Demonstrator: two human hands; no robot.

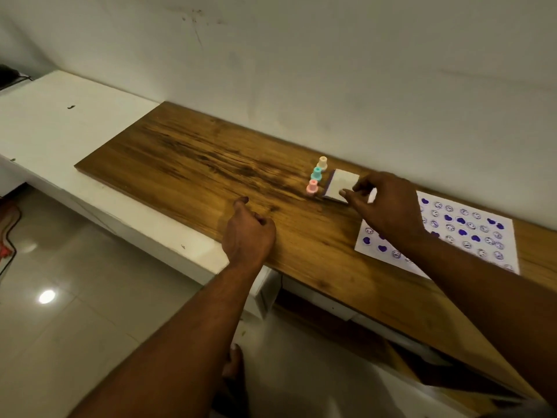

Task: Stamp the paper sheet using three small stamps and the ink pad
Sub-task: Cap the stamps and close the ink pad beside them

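Observation:
Three small stamps stand upright in a row on the wooden tabletop (193, 164): a cream stamp (322, 162) farthest, a teal stamp (316, 173) in the middle, a pink stamp (312, 187) nearest. Just right of them lies the ink pad (340, 182), white on top with a purple edge. My right hand (388, 206) reaches over it, thumb and fingertips touching its right side. The paper sheet (470, 233), covered with purple hearts and smiley prints, lies to the right, partly under my right forearm. My left hand (248, 233) rests loosely curled on the wood, holding nothing.
A white wall runs close behind the tabletop. A white counter (60, 128) adjoins it on the left. The table's front edge drops to a tiled floor (75, 312) with cables at the far left.

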